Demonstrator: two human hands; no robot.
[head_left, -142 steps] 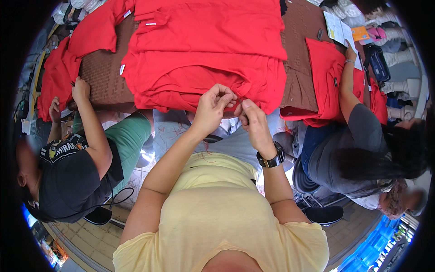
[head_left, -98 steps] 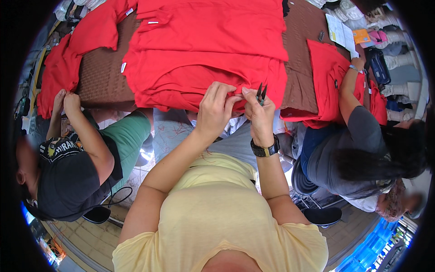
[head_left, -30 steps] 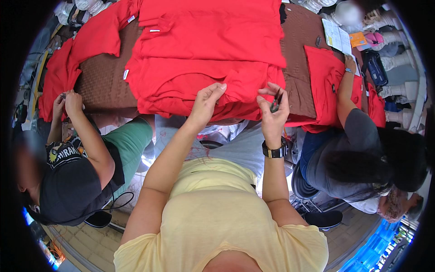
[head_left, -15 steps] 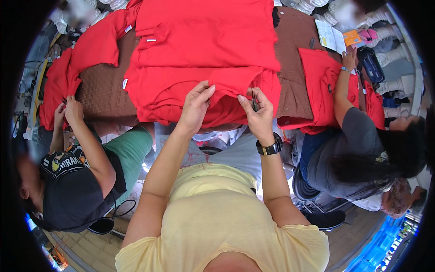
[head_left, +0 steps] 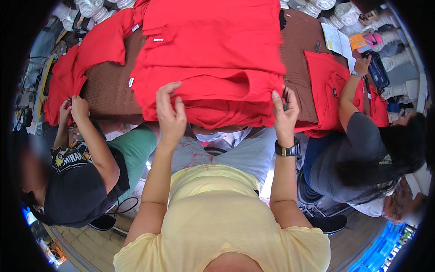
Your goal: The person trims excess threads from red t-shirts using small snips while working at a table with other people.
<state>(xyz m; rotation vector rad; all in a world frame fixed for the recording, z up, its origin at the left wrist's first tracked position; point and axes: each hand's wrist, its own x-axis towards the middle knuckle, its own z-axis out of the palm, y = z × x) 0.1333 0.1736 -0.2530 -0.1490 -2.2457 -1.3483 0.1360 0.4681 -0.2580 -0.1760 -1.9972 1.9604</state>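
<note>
A pile of red garments point(head_left: 208, 50) lies in front of me, with a fold of its near edge standing open like a pocket. My left hand point(head_left: 171, 115) is at the left of this fold, thumb and fingers apart, fingertips at the cloth. At the pile's right edge, my right hand point(head_left: 285, 119) is closed around small dark thread snips point(head_left: 285, 96), partly hidden by the fingers. Its thumb touches or nearly touches the red cloth. Loose red threads point(head_left: 199, 158) lie on my lap.
A brown covered table point(head_left: 108, 90) carries the pile. To the left, a person point(head_left: 81, 181) handles red cloth point(head_left: 63, 86); to the right, another person point(head_left: 362, 154) reaches over red garments point(head_left: 331, 86) near a paper sheet point(head_left: 336, 40) and a dark blue case point(head_left: 378, 70). White balusters point(head_left: 398, 90) stand behind.
My hands have moved apart: the left to the left with its fingers opened, the right to the right with the snips. The near fold of cloth now lies spread wider.
</note>
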